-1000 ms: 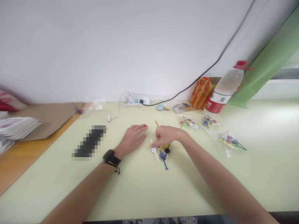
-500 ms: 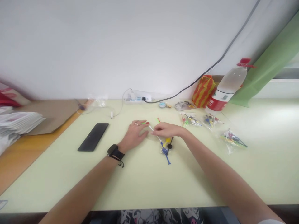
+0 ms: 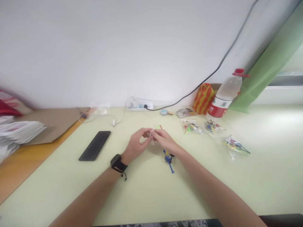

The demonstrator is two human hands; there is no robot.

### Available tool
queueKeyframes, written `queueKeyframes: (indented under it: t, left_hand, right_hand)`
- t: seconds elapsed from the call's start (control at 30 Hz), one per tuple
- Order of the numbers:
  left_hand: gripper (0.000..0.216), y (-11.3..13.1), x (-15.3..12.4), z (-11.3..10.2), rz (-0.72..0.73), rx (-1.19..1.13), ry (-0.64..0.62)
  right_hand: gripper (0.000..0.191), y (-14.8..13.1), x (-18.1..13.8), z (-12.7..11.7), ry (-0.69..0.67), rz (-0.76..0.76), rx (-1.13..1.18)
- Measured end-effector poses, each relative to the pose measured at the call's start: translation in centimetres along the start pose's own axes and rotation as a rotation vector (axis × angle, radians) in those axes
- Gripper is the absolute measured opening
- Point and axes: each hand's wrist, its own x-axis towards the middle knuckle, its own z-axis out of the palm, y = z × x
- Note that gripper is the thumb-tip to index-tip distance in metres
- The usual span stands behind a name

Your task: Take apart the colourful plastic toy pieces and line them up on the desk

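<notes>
My left hand point(image 3: 137, 145) and my right hand point(image 3: 163, 140) meet above the pale green table point(image 3: 146, 189), fingertips pinched together on a thin white plastic stick point(image 3: 152, 135). Both hands are closed round it. A black watch point(image 3: 117, 161) sits on my left wrist. Just below my right wrist lies a small pile of plastic pieces point(image 3: 168, 157), blue, yellow and black. A green and a red stick point(image 3: 159, 127) lie just beyond the fingers.
A black phone point(image 3: 95, 145) lies left of my hands. Three clear bags of coloured sticks point(image 3: 193, 126) point(image 3: 213, 126) point(image 3: 233, 145) sit at the right. A water bottle point(image 3: 226, 94), striped bag point(image 3: 203, 98) and power strip point(image 3: 139, 105) stand along the wall. Papers point(image 3: 19, 132) lie far left.
My right hand lifted the white stick from the pile and brought it to my left hand, which rose off the table and closed on it.
</notes>
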Motion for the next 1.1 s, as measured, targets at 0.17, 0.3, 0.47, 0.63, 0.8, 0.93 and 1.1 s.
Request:
queueKeyframes:
  t: [0.17,0.3,0.47,0.63,0.8,0.93,1.1]
  left_hand:
    - [0.02,-0.2,0.0,0.2,-0.022,-0.046,0.026]
    - [0.02,-0.2,-0.1,0.3,-0.013,-0.059,0.005]
    - [0.015,0.1,-0.1,-0.1,-0.023,-0.095,-0.06]
    - [0.015,-0.3,0.0,-1.0,-0.088,-0.041,-0.141]
    - [0.013,-1.9,0.3,-2.1,-0.097,0.145,-0.28]
    - [0.015,-3.3,0.5,-2.5,-0.085,0.233,-0.251]
    - [0.023,-4.1,0.5,-2.4,-0.038,0.297,-0.163]
  right_hand:
    - [0.029,0.2,-0.3,-0.1,0.048,0.038,0.231]
    - [0.022,0.0,-0.4,-0.3,0.006,0.083,0.285]
    - [0.017,0.3,-0.4,-0.1,-0.042,0.137,0.171]
    - [0.027,1.4,-0.2,-1.2,0.047,-0.052,-0.237]
    - [0.046,2.5,-0.2,-3.5,0.115,-0.159,-0.628]
    - [0.037,1.9,-0.5,-4.9,0.123,-0.179,-0.734]
    - [0.024,0.0,-1.2,-6.7,-0.02,-0.168,-0.65]
